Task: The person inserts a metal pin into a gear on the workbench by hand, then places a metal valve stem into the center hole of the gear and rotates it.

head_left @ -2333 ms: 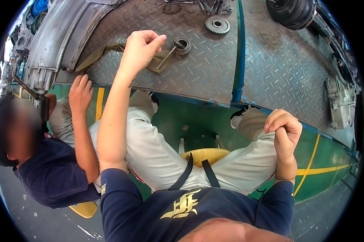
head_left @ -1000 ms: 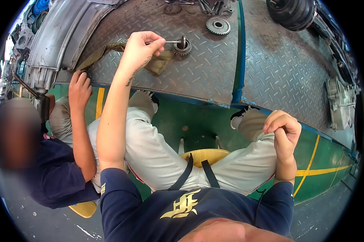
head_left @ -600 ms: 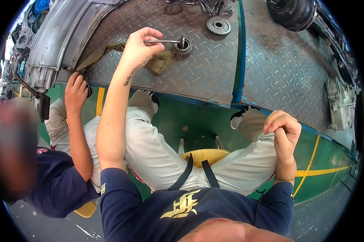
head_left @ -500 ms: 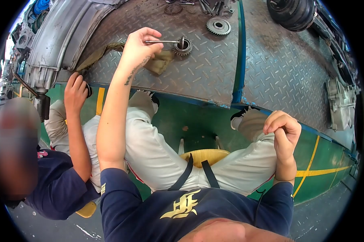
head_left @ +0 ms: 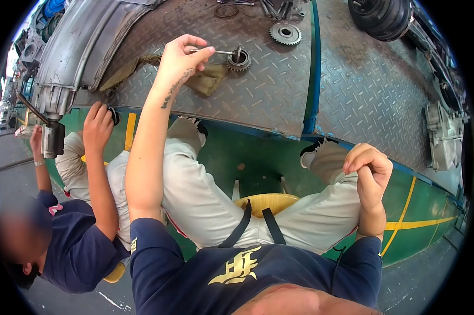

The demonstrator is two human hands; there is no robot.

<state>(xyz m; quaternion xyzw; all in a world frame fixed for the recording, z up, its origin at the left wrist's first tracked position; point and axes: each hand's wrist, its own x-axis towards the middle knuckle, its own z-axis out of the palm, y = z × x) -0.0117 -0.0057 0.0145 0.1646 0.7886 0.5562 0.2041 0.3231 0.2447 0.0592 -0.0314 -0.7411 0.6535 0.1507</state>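
My left hand pinches the handle of a thin metal rod tool above the steel bench. The rod's far end has a small round disc and reaches over a toothed ring gear lying on the plate. Just below my left hand is a crumpled olive cloth. My right hand is raised near my right knee, its fingers curled together; whether anything is inside them is hidden. A larger flat gear lies farther back on the bench.
A large grey metal housing stands at the left. Another person sits beside me on the left. Black round parts are at the top right, a cast metal part at the right edge. A blue-edged seam divides the plates.
My left hand has turned slightly, with its fingers shifted on the rod. The other person has leaned back, and their second hand now shows at the far left. My right hand has not moved.
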